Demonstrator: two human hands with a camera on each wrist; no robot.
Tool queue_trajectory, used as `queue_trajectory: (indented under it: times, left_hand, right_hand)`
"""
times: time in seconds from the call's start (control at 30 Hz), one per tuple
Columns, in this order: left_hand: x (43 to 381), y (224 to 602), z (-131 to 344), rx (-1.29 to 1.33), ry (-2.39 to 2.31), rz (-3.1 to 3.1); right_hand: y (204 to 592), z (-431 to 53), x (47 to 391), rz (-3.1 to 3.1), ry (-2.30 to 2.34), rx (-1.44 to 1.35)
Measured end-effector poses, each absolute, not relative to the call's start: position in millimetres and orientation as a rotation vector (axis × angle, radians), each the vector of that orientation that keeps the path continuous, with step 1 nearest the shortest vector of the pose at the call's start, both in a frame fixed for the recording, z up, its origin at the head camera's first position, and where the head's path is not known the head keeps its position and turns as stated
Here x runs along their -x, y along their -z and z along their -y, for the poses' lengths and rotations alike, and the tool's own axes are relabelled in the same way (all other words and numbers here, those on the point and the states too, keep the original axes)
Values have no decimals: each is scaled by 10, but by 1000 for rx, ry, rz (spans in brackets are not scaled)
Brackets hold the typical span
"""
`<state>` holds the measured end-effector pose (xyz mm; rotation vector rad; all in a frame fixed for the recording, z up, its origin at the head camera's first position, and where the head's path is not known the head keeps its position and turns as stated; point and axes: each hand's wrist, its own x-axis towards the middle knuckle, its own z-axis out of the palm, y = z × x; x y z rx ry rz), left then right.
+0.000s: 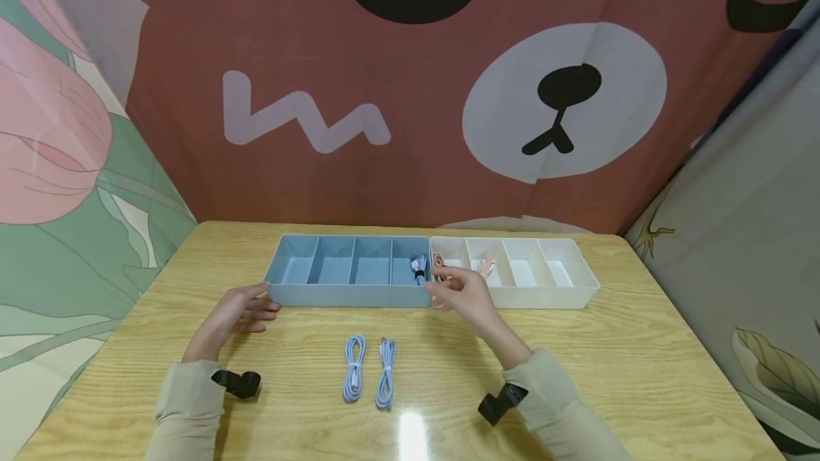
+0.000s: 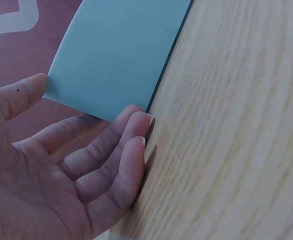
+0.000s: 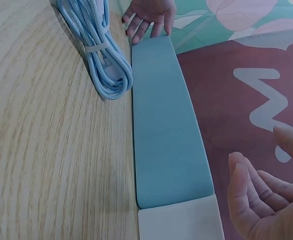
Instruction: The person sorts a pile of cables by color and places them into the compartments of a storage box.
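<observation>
A blue four-compartment box (image 1: pixel 349 297) and a white one (image 1: pixel 544 298) stand end to end on the table. At the blue box's left end is my left hand (image 1: pixel 235 313), fingers spread; in the left wrist view its thumb and fingertips (image 2: pixel 135 120) meet the box's corner. My right hand (image 1: pixel 466 297) hovers over the front rim where the boxes join, thumb and bent fingers apart with nothing between them. A pale cable with a black tie (image 1: pixel 418 270) lies in the blue box's rightmost compartment. Pink cables (image 1: pixel 485 266) lie in the white box's two left compartments, one partly hidden by my right hand.
Two coiled light-blue cables, the left one (image 1: pixel 354 368) and the right one (image 1: pixel 386 373), lie side by side on the wooden table (image 1: pixel 295 404) in front of the blue box. Behind the boxes hangs a red-brown printed cloth (image 1: pixel 423 162).
</observation>
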<state>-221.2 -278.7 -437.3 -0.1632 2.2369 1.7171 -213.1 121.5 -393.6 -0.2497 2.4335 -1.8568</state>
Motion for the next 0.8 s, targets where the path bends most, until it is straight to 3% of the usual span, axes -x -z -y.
queue_trajectory:
  times: [0.8]
  left_hand:
    - [2227,4373,2772,206,-1714,-2244]
  right_hand:
    - [3992,-1204,1961,-2461,1715,355]
